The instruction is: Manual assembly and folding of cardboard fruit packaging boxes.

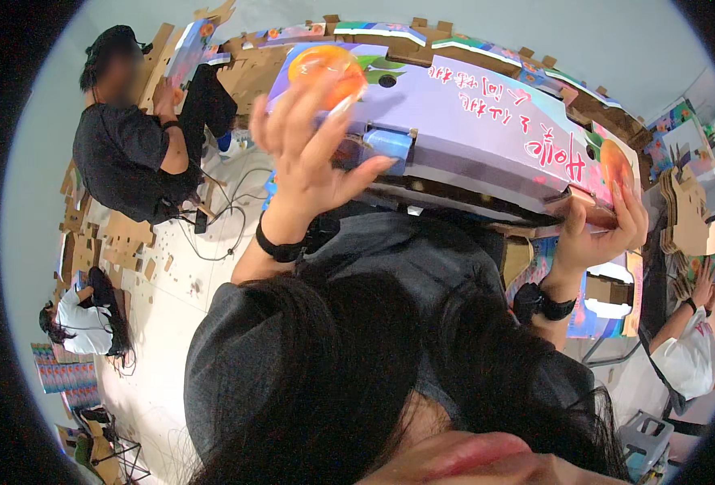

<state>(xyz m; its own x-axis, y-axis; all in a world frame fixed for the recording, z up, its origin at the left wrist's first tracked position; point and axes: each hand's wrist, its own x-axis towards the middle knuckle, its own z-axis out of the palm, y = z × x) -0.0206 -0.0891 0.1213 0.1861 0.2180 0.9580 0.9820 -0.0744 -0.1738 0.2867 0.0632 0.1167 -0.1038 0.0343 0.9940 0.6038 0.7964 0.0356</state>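
A purple printed cardboard box with peach pictures at its ends lies across in front of my chest. Its near long side shows a dark gap, and a blue flap sticks out near the left end. Over the left end, my left hand has its fingers spread, slightly blurred; whether the fingertips press on the cardboard is hard to tell. At the right end, my right hand grips the near corner, thumb on the edge and fingers over the end panel. Both wrists wear dark bands.
Behind the box run several printed cardboard pieces. A seated person in black handles cardboard at left; another in white sits farther off. At right, another person's hand is near stacked cardboard. Cables and scraps lie on the floor.
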